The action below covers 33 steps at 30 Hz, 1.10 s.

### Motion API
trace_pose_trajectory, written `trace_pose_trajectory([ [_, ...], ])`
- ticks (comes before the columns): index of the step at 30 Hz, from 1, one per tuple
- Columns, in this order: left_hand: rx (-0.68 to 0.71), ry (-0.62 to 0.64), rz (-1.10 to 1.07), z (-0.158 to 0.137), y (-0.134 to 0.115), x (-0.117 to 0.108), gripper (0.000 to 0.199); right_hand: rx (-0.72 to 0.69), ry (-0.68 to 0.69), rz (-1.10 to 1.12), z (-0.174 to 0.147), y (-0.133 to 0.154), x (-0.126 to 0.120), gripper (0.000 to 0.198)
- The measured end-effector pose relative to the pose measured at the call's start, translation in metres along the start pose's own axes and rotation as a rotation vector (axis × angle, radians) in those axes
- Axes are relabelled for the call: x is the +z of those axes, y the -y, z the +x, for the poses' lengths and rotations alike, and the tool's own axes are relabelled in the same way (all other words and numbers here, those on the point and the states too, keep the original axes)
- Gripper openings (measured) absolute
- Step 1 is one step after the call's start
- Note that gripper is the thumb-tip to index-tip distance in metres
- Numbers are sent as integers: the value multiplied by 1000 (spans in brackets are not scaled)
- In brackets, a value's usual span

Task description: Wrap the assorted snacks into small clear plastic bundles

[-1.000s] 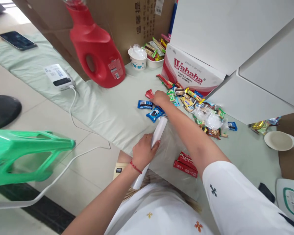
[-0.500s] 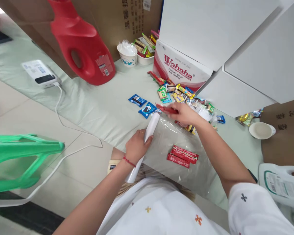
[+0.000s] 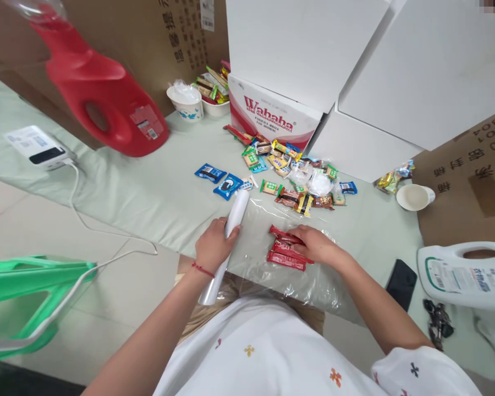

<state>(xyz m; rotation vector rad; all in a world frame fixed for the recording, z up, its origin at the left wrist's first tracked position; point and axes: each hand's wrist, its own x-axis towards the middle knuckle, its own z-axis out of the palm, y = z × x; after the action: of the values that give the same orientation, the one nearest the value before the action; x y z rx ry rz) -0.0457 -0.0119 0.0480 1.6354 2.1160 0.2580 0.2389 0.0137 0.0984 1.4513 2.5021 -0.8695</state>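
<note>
My left hand (image 3: 214, 245) is closed round a white roll of plastic film (image 3: 238, 210), which lies slantwise across the table edge. From the roll, a clear sheet of film (image 3: 251, 275) spreads to the right over the table. Several slim red snack packets (image 3: 286, 260) lie side by side on that sheet. My right hand (image 3: 317, 246) is over their right end, its fingers closed on the uppermost red packet (image 3: 281, 234). Beyond the sheet is a loose pile of small wrapped snacks (image 3: 289, 197). Two blue packets (image 3: 227, 187) rest just past the roll's far end.
A red detergent jug (image 3: 119, 118), paper cup (image 3: 185, 104), snack-filled bowl (image 3: 216, 109) and Wahaha carton (image 3: 268, 113) stand at the back. A white power bank (image 3: 37, 146) trails a cable on the left. To the right are a phone (image 3: 401, 286), keys (image 3: 438, 322) and white detergent bottle (image 3: 462, 275).
My right hand has come back from the snack pile towards me, bringing a red packet down beside the others on the film. My left hand still holds the roll. The view has shifted right.
</note>
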Motion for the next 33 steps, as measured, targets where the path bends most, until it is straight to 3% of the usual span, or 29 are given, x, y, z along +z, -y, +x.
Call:
trace_pose_trajectory([
  [5,11,-3,-6,1,1,1,43,-12,-159,46,-5,-4,2,25],
  [9,8,-4,4,1,1,1,45,24,-318,-78,-20,12,17,31],
  [14,-2,-1,7,2,2,2,45,69,-331,-278,-24,26,49,42],
  [20,4,-1,-1,2,2,2,44,60,-282,-275,-14,23,59,89],
  [23,0,-1,-13,2,2,2,44,18,-223,-290,-15,22,58,81],
  [28,6,-7,-26,2,2,3,44,-62,-265,-284,-29,14,60,58],
  [33,-11,-11,-34,2,2,3,44,-82,-293,-164,-31,-6,60,68],
])
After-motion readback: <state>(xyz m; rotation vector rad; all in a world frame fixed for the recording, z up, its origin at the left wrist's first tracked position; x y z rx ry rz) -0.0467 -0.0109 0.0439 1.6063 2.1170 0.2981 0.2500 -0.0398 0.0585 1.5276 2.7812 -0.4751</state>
